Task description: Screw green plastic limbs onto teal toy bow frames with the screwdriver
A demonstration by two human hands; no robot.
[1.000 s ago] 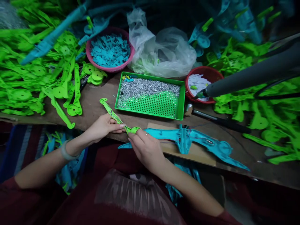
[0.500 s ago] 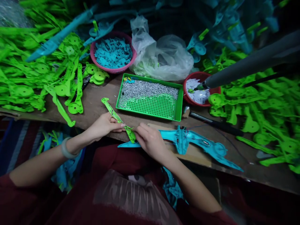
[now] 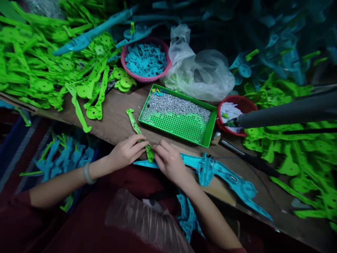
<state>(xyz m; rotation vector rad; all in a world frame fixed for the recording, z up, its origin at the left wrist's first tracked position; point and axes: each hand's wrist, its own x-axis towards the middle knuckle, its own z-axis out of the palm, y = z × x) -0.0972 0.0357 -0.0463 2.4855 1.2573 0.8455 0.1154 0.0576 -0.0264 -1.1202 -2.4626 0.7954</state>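
Note:
A long green plastic part (image 3: 134, 123) slants up and away from my hands, thin wires or fittings showing along its inner side. My left hand (image 3: 130, 150) is closed around its middle. At the near end, my right hand (image 3: 170, 160) pinches the same part with its fingertips; whether a small piece is also between them is hidden. Beneath and beside my right hand lies a long blue plastic bow-shaped part (image 3: 207, 170), with thin wires near its middle. Its left tip passes below the green part.
Ahead stands a green tray (image 3: 179, 128) of small metal screws. Behind it are a pink basket (image 3: 123, 65) of blue pieces and a plastic bag (image 3: 207, 73); right, a red basket (image 3: 218, 121), a dark-handled tool (image 3: 252, 163) and an overhanging grey screwdriver (image 3: 284, 112). Green parts (image 3: 34, 70) heap up left.
The view has turned, so the tray and baskets appear shifted right. My left hand has slid nearer to my right along the green part, which stands more upright.

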